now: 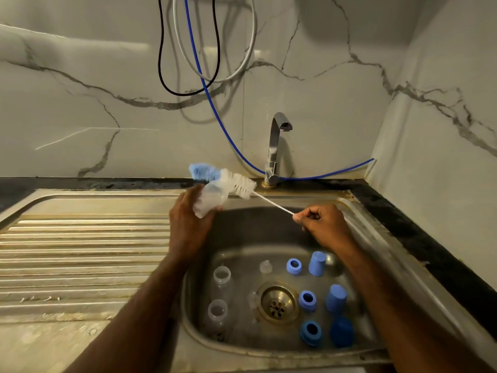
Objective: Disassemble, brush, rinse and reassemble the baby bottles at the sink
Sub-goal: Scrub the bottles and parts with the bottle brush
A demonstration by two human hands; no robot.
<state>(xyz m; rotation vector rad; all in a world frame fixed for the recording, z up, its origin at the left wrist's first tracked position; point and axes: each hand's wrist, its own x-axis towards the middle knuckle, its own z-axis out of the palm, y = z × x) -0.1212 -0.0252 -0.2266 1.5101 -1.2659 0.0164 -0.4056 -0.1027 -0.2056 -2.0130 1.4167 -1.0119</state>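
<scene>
- The left hand [188,211] gripped a clear bottle [212,199], held tilted above the sink's [376,238] rear rim, at about 11 o'clock from the drain [278,302].
- The right hand [320,224] pinched the wire stem of a brush [242,185] between thumb and fingers, the other fingers curled.
- The brush's white bristles lay against the bottle's upper end; its blue tip stood out past the bottle at 10 o'clock. Whether the brush passed inside the bottle could not be told.
- Two more clear bottles [222,275] stood upright in the basin at 9 o'clock from the drain.
- Three blue rings [307,300] and three blue caps [336,298] stood in two columns at 3 o'clock from the drain.
- A clear teat [265,266] sat at 12 o'clock from the drain.
- The tap [277,146] ran no visible water.
</scene>
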